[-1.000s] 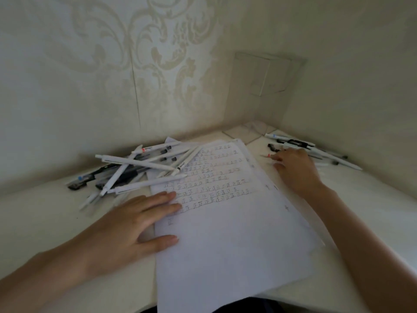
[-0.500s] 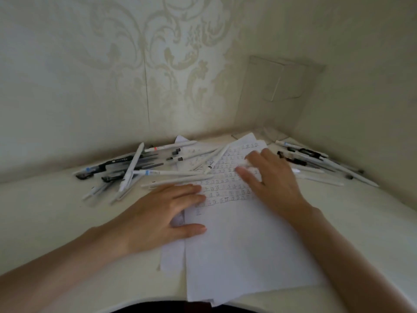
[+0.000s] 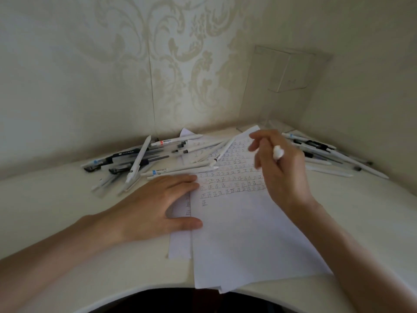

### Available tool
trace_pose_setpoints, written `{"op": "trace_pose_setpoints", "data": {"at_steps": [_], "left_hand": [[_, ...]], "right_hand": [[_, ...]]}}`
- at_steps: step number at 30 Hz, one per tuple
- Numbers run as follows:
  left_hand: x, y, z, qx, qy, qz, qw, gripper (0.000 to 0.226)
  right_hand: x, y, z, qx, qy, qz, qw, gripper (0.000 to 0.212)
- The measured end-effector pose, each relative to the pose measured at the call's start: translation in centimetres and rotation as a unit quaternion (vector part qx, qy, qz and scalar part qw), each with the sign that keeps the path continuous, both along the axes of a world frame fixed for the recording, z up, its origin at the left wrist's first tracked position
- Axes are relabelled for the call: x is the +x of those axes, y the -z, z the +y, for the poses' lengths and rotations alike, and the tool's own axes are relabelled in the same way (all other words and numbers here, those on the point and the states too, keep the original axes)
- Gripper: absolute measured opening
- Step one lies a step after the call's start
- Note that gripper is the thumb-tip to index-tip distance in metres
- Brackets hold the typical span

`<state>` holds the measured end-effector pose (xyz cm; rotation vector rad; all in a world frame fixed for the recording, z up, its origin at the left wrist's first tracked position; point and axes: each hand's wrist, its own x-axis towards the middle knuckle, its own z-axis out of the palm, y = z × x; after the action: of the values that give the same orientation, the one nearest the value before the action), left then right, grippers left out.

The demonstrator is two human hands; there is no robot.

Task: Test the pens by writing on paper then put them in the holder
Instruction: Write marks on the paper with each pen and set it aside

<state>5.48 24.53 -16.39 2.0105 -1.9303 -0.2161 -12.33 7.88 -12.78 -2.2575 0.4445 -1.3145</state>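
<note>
A stack of white paper [image 3: 243, 233] lies on the desk, its upper half filled with rows of small written marks. My left hand [image 3: 155, 204] lies flat on the paper's left edge, fingers straight. My right hand [image 3: 279, 170] is raised above the written rows and grips a white pen [image 3: 278, 152]; only its rounded end shows by the thumb. A heap of several white and black pens [image 3: 144, 161] lies at the back left. More pens [image 3: 327, 154] lie at the back right. A clear holder [image 3: 286, 73] stands in the corner.
The white desk [image 3: 56, 218] meets patterned walls behind and on the right, forming a corner. The desk's front edge curves inward just below the paper.
My right hand came from the right pen group, crossed the paper and now is lifted with a white pen in it. The left hand has stayed on the paper's edge.
</note>
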Motion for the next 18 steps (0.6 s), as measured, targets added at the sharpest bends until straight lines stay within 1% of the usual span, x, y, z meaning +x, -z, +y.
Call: {"op": "trace_pose_setpoints", "data": {"at_steps": [2,5,6,8,9,12,14,18], "left_hand": [[0.1,0.1,0.2,-0.005,-0.001,-0.007,1.0,0.097],[-0.1,0.3,0.2,-0.011,0.004,-0.014,1.0,0.094],[-0.1,0.4,0.3,-0.014,0.005,-0.017,1.0,0.092],[-0.1,0.4,0.3,-0.023,0.006,-0.021,0.999,0.09],[-0.1,0.4,0.3,-0.028,0.006,-0.02,0.999,0.089],[-0.2,0.4,0.3,-0.043,0.006,-0.012,0.999,0.087],[-0.1,0.4,0.3,-0.046,0.012,-0.009,0.999,0.083],[-0.2,0.3,0.5,-0.093,0.073,-0.039,0.992,0.054]], "right_hand": [[0.5,-0.5,1.5,0.088,-0.019,-0.028,0.996,0.033],[1.2,-0.9,3.6,0.218,-0.057,0.013,0.974,0.049],[1.4,-0.8,3.9,0.245,-0.066,0.032,0.967,0.048],[1.7,-0.2,4.1,0.248,-0.064,0.071,0.964,0.025],[1.8,0.2,4.0,0.257,-0.057,0.082,0.961,0.017],[1.7,1.4,3.8,0.307,-0.058,0.102,0.945,0.016],[1.7,1.6,4.0,0.303,-0.066,0.115,0.944,0.015],[1.9,1.7,4.1,0.276,-0.036,0.127,0.952,0.029]]}}
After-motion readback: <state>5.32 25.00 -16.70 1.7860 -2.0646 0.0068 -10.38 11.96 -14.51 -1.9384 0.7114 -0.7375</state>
